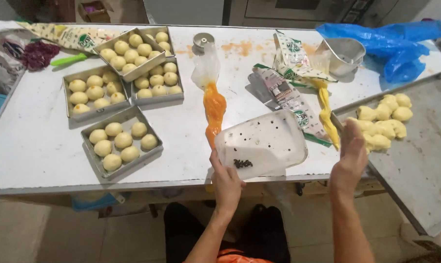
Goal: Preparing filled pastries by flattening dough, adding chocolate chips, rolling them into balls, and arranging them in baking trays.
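Your left hand [226,181] grips the near edge of a tilted white plastic tub [262,142], dark bits pooled by your thumb. Your right hand [351,156] is open, fingers straight, just beside the tub and holding nothing, with dough balls [383,119] on the tray [425,165] just beyond it.

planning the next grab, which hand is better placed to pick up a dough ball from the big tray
Right, probably. The right hand hovers beside the dough balls on the big tray; the left hand holds the plastic tub.
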